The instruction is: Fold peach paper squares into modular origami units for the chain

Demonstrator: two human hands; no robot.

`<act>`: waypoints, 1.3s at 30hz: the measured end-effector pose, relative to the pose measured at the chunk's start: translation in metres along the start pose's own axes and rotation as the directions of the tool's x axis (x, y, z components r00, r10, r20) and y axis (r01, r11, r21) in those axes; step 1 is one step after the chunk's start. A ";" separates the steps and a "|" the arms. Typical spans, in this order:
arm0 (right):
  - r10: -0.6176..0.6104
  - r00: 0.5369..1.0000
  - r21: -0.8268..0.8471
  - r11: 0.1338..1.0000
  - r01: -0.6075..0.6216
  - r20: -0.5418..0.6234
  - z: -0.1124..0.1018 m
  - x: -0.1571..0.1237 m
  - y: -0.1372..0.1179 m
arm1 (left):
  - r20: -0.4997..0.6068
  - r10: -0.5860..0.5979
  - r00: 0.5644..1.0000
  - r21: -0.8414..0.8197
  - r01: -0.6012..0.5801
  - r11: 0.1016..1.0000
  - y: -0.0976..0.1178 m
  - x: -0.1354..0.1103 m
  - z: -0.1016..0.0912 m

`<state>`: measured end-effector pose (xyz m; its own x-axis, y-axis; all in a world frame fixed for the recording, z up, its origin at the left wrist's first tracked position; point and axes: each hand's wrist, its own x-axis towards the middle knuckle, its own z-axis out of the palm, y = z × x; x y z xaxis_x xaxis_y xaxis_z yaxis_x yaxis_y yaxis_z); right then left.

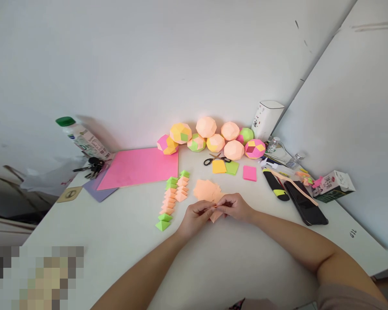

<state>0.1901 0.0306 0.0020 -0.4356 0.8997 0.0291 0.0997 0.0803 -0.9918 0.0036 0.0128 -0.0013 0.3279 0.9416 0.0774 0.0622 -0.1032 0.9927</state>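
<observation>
My left hand and my right hand meet over the white table, both pinched on one small peach paper square that is being folded. Just behind them lies a loose stack of peach paper squares. To the left runs a double row of folded peach and green paper units. Further back, against the wall, sit several paper balls in peach, yellow, pink and green.
A pink sheet over a purple one, keys and a tilted bottle lie at the left. Scissors, sticky note pads, a black phone, a carton and a white box crowd the right.
</observation>
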 end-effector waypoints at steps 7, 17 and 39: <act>0.013 1.000 -0.023 1.000 -0.012 0.023 -0.002 0.000 0.001 | -0.002 0.025 1.000 -0.021 -0.025 0.999 0.002 -0.001 0.001; 0.036 0.998 0.005 0.999 -0.036 0.043 -0.002 0.000 -0.003 | 0.033 0.052 0.998 -0.024 -0.051 0.998 0.003 -0.001 -0.002; -0.161 0.979 -0.329 0.924 0.194 0.124 0.001 -0.002 -0.004 | -0.022 0.107 0.994 0.164 -0.102 0.981 0.002 -0.005 0.005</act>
<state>0.1895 0.0285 0.0060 -0.5536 0.8147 0.1727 0.3024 0.3898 -0.8698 0.0073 0.0063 -0.0002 0.3122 0.9318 0.1853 0.1823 -0.2502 0.9509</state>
